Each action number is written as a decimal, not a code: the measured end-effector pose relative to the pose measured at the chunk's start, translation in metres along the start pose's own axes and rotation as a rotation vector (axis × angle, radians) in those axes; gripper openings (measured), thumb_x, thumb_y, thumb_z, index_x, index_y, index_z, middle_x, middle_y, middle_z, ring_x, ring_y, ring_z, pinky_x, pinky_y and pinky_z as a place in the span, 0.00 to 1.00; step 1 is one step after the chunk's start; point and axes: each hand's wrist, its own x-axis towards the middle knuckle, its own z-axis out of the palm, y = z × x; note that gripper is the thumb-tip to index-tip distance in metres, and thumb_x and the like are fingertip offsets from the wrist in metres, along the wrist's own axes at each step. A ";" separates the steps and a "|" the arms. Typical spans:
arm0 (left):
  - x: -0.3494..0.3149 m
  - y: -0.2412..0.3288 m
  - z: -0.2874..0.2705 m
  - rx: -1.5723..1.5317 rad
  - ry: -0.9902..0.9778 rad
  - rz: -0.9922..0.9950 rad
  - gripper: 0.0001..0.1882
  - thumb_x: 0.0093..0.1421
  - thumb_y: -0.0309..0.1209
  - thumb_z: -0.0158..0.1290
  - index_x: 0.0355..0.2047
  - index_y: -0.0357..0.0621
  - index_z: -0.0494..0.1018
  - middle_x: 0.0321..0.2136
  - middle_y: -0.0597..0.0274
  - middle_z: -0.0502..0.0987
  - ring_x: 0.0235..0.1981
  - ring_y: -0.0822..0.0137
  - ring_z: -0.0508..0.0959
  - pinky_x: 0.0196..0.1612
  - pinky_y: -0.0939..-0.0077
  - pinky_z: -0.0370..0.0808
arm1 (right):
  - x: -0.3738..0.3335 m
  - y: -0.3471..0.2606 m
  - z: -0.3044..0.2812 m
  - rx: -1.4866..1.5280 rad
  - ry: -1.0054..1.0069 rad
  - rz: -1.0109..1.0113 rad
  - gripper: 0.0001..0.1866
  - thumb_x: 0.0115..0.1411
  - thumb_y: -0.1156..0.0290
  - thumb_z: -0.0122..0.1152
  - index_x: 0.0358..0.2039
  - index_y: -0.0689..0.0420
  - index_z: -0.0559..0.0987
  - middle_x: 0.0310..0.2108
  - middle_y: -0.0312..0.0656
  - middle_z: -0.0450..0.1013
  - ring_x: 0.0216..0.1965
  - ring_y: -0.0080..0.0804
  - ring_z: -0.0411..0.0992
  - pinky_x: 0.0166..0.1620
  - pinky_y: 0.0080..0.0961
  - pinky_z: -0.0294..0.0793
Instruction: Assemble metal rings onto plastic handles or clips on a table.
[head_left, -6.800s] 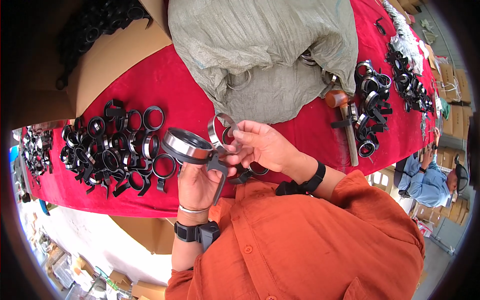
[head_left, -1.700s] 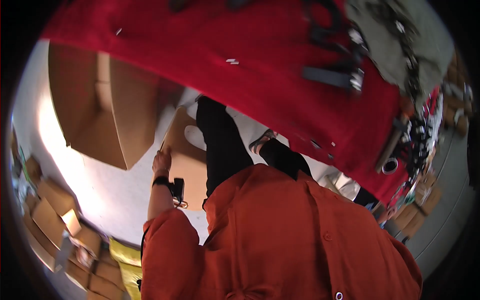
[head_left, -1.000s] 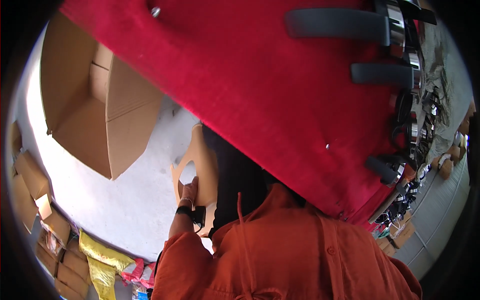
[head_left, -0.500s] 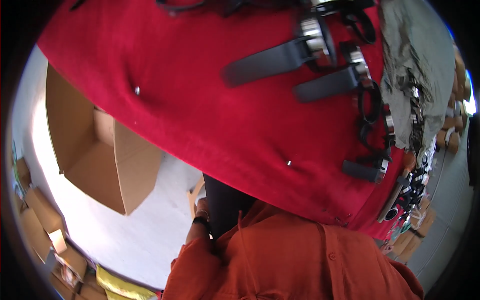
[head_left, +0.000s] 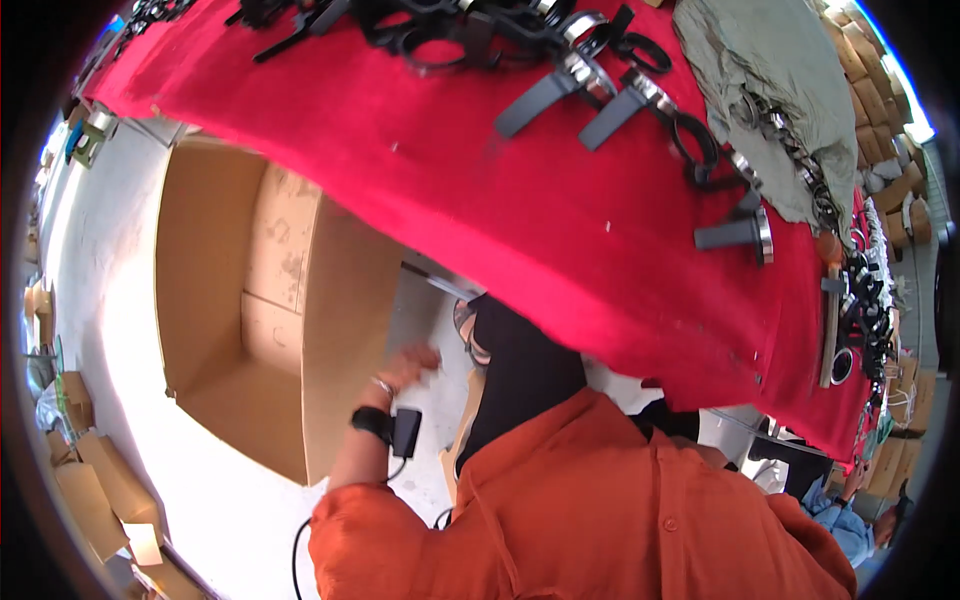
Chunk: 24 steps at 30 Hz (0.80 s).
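Note:
My left hand [head_left: 410,366] is raised beside the outer wall of a large open cardboard box [head_left: 350,330]. Motion smears its fingers, and I cannot make out anything in them. On that wrist are a metal bangle and a black band with a small black module [head_left: 405,433] and a cable. My right hand is hidden from view. Dark flat-tongued pieces with shiny metal rings, such as one tongue-and-ring piece [head_left: 728,235], lie on the red cloth [head_left: 480,190] in front of me, out of touch of the visible hand.
More black ringed pieces [head_left: 480,30] crowd the cloth's far edge. A grey-green cloth [head_left: 770,60] covers the right side. Cardboard boxes [head_left: 100,480] stand at the lower left. Another person's blue sleeve [head_left: 845,530] shows at the lower right.
The view has shifted, showing more of the box and the table's far side. My left hand, low by my leg before, has come up beside the box.

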 end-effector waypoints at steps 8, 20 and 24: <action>0.041 0.129 -0.140 0.838 1.351 -0.373 0.13 0.55 0.30 0.52 0.39 0.38 0.70 0.35 0.50 0.74 0.31 0.50 0.75 0.37 0.61 0.72 | -0.047 0.021 0.036 -0.020 0.162 -0.007 0.15 0.55 0.62 0.52 0.36 0.60 0.75 0.32 0.45 0.75 0.33 0.40 0.73 0.38 0.29 0.70; -0.069 0.057 -0.061 0.692 0.486 -0.918 0.14 0.53 0.39 0.48 0.28 0.40 0.73 0.26 0.42 0.75 0.30 0.44 0.75 0.34 0.54 0.72 | -0.050 0.009 0.028 0.110 0.318 -0.155 0.12 0.54 0.63 0.55 0.28 0.60 0.75 0.23 0.37 0.71 0.26 0.23 0.66 0.31 0.23 0.67; -0.105 0.089 0.000 0.554 0.403 -0.781 0.11 0.54 0.38 0.48 0.28 0.42 0.71 0.24 0.46 0.75 0.29 0.45 0.75 0.33 0.54 0.72 | -0.024 0.032 0.036 0.124 0.344 -0.259 0.11 0.53 0.66 0.55 0.32 0.61 0.75 0.27 0.39 0.74 0.30 0.24 0.70 0.36 0.23 0.69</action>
